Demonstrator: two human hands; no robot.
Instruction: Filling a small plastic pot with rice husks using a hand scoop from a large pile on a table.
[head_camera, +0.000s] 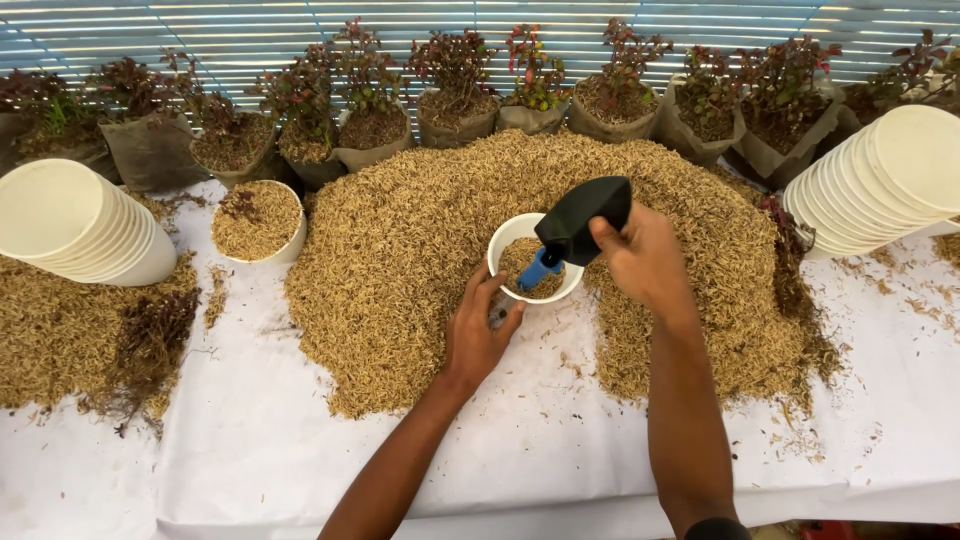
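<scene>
Here your left hand (478, 335) grips the near rim of the white pot (533, 257), fingers curled against its wall, thumb along the edge. The pot sits on the near slope of the big husk heap (400, 250), partly filled with husk. Your right hand (640, 258) is closed around a black scoop (585, 215) with a blue handle (537, 271), tilted over the pot's mouth, the handle end dipping inside. Left of the heap stands another white pot (262, 225) full of husk. Stacks of white pots lie on their sides, one (80, 225) far left of the heap, one (885, 180) right. Behind the heap runs a row of bagged red-leaved plants (455, 85).
</scene>
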